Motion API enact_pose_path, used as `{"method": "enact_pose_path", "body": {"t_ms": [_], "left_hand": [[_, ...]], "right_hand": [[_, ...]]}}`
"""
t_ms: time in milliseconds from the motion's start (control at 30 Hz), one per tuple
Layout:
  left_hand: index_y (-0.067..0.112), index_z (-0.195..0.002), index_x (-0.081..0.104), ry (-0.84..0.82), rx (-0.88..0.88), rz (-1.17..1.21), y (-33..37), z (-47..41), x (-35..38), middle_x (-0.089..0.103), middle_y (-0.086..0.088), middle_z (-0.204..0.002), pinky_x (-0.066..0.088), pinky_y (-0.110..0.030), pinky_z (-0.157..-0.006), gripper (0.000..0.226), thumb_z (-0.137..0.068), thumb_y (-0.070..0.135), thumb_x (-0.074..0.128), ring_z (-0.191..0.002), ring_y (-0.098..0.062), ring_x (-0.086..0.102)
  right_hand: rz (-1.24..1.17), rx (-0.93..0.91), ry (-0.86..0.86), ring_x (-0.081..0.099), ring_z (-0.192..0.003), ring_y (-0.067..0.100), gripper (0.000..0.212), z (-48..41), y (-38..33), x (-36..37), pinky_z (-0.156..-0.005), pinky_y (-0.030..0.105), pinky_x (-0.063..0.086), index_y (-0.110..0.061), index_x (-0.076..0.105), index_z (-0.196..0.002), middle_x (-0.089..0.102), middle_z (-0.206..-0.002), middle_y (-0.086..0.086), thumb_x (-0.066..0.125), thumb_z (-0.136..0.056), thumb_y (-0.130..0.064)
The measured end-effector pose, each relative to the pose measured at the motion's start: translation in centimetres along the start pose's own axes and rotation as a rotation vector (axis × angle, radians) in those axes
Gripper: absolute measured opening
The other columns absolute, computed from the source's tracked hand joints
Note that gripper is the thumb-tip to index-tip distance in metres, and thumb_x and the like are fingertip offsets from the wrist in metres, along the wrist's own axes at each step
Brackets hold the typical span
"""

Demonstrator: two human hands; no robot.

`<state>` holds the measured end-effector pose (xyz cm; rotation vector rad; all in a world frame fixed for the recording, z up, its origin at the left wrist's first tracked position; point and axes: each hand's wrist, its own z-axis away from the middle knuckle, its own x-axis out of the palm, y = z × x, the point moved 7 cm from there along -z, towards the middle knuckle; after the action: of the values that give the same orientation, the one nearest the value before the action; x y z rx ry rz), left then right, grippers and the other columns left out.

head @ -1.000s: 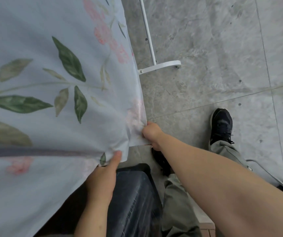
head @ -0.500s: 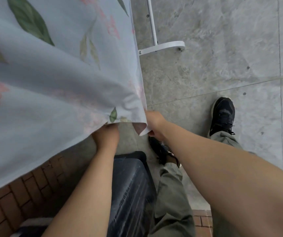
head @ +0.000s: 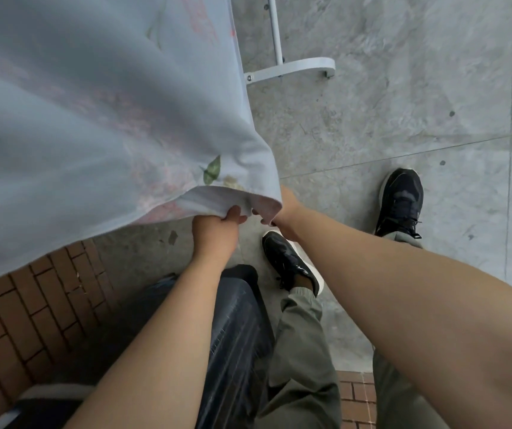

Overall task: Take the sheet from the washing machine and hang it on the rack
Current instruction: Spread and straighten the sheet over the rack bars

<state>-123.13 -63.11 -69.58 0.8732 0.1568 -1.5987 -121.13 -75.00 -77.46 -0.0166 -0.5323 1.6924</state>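
Sheet (head: pixel 93 119) hangs by the rack leg (head: pixel 274 32); straightening step. Left hand (head: pixel 217 230) pinches the lower hem, right hand (head: pixel 285 212) grips the corner, fingers mostly hidden so probably curled. Next: pull edges level, let go.

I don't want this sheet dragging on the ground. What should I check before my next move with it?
1. Grip of left hand on the lower edge of the sheet: ok, fingers curled round it.
2. Grip of right hand on the corner: cannot tell, fingers hidden behind cloth.
3. Held edge off the floor: ok.
4. Sheet lying over the rack's top bar: cannot tell, out of view.
5. The rack foot flat on the floor: ok.
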Motion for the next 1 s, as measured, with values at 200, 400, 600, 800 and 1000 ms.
{"method": "enact_pose_path", "body": {"t_ms": [200, 400, 600, 800, 1000], "left_hand": [[0.007, -0.082, 0.063, -0.073, -0.014, -0.209, -0.9, 0.6, 0.1, 0.069, -0.003, -0.078, 0.038, -0.004, -0.053, 0.02, -0.098, 0.018, 0.056, -0.057, 0.011, 0.059], [0.004, -0.074, 0.066, -0.059, 0.146, -0.363, -0.8, 1.1, 0.1, 0.071, -0.005, -0.077, 0.048, -0.032, -0.072, 0.012, -0.083, 0.011, 0.07, -0.077, -0.016, 0.063], [0.032, -0.089, 0.065, 0.008, 0.006, 0.158, -0.2, 2.6, 0.6, 0.071, 0.014, -0.095, 0.05, -0.021, -0.079, 0.02, -0.076, 0.03, 0.081, -0.097, -0.006, 0.066], [0.018, -0.106, 0.058, 0.364, -0.402, 0.476, -1.5, 2.2, -0.4, 0.06, 0.008, -0.094, 0.042, -0.026, -0.082, 0.021, -0.092, 0.031, 0.067, -0.092, -0.015, 0.057], [0.02, -0.089, 0.06, 0.387, -0.656, 0.593, -0.3, 3.0, -0.8, 0.061, 0.0, -0.096, 0.042, -0.025, -0.056, 0.019, -0.091, 0.038, 0.065, -0.067, -0.014, 0.05]], "right_hand": [[0.056, 0.001, 0.017, 0.04, -0.055, 0.01, 0.021, 0.0, -0.1, 0.0, -0.035, 0.012, 0.03, -0.012, 0.051, -0.076, 0.049, -0.066, 0.001, 0.051, -0.096, -0.008], [0.226, -0.066, 0.114, 0.052, -0.074, 0.018, 0.014, -1.2, 0.6, 0.7, -0.05, 0.017, 0.036, -0.007, 0.059, -0.102, 0.059, -0.084, 0.002, 0.047, -0.095, -0.01], [0.334, -0.02, 0.068, 0.059, -0.08, 0.023, 0.021, -1.7, -0.4, 0.7, -0.059, 0.026, 0.047, -0.001, 0.069, -0.098, 0.065, -0.083, 0.009, 0.05, -0.089, -0.003], [0.405, 0.032, -0.074, 0.056, -0.094, 0.021, 0.025, -0.7, -2.6, -1.7, -0.076, 0.025, 0.047, -0.003, 0.066, -0.114, 0.062, -0.091, 0.002, 0.051, -0.095, -0.006], [0.454, 0.017, -0.038, 0.053, -0.123, 0.026, 0.036, 2.2, -9.3, -7.3, -0.096, 0.029, 0.043, -0.014, 0.056, -0.135, 0.055, -0.136, 0.01, 0.046, -0.1, -0.014]]}}
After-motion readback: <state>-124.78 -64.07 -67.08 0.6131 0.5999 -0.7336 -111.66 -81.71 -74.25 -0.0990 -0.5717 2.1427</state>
